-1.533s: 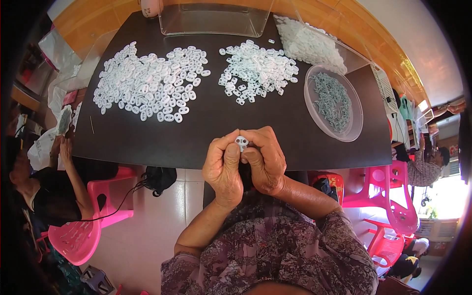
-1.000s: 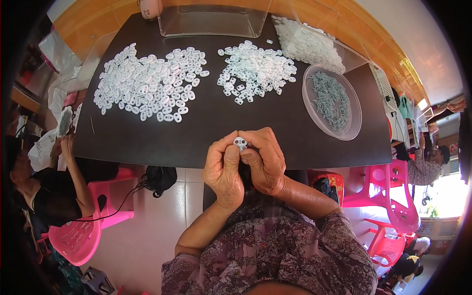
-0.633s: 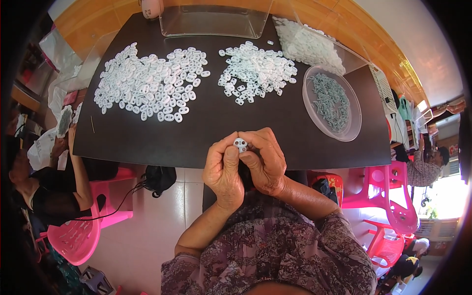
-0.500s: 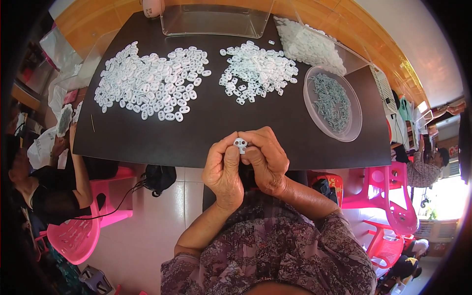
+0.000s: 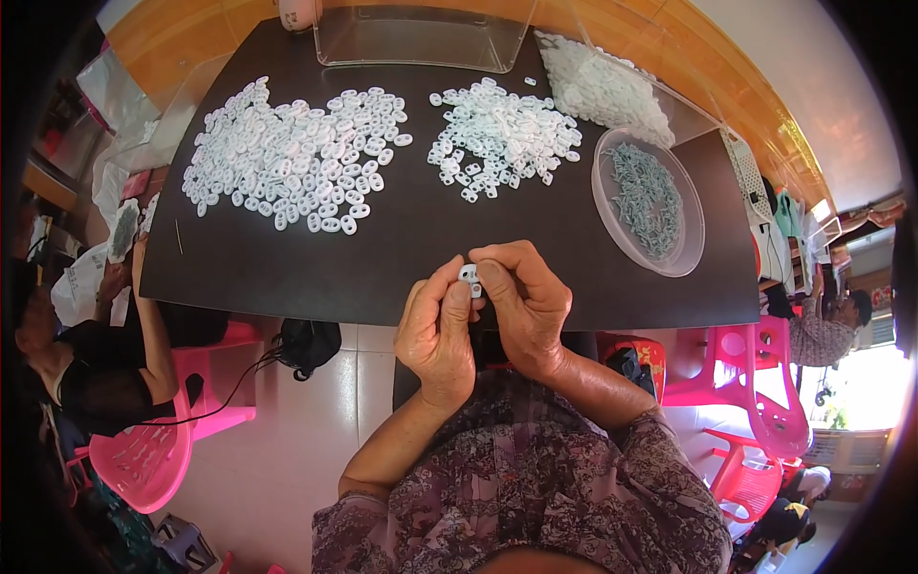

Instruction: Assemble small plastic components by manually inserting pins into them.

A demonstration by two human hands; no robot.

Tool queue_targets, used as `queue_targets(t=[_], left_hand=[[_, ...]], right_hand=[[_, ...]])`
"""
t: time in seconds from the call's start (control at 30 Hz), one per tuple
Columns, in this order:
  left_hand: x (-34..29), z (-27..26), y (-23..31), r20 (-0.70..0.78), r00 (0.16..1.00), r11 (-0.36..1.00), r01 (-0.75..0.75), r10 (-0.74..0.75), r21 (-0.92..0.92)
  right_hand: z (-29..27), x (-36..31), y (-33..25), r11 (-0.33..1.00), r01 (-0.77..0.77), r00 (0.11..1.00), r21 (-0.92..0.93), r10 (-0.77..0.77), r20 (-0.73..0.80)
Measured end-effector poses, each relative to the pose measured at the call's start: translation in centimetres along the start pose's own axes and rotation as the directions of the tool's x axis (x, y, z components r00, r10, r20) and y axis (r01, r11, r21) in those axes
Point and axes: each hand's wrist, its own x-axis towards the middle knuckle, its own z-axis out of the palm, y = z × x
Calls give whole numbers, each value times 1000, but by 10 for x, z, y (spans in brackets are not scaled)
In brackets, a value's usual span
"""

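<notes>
Between my two hands, at the table's near edge, is a small white plastic piece point(image 5: 469, 274) with two dark holes, with a smaller white part at its lower side. My left hand point(image 5: 437, 335) pinches it from the left with thumb and fingertips. From the right, my right hand point(image 5: 524, 304) grips it, the thumb pressed on its upper right. The fingertips hide part of it. Beyond my hands lie a heap of oval two-holed white pieces point(image 5: 287, 158) on the left and a heap of smaller white pieces point(image 5: 507, 134) in the middle.
A round clear tub point(image 5: 696, 251) of grey-green screws stands at the right of the dark table point(image 5: 411, 258). Behind are a clear plastic box point(image 5: 421, 43) and a bag of white pieces point(image 5: 607, 91). A thin stick point(image 5: 179, 237) lies left. A person point(image 5: 105, 368) sits at left by pink chairs.
My right thumb has moved up onto the face of the white piece, and my right hand has risen slightly. The piece is tilted differently, with more of it covered.
</notes>
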Motion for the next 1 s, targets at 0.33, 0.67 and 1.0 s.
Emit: queue_targets(t=[0.33, 0.67, 1.0], left_hand=[[1, 1, 1, -13, 1000, 1000, 2, -2, 5], [6, 2, 5, -47, 996, 991, 74, -80, -115], [7, -1, 6, 2, 996, 979, 88, -89, -187]], right_hand=[[-1, 1, 10, 972, 128, 991, -195, -130, 0], [-7, 8, 3, 928, 254, 965, -272, -227, 129], [-19, 13, 10, 924, 318, 918, -212, -244, 313]])
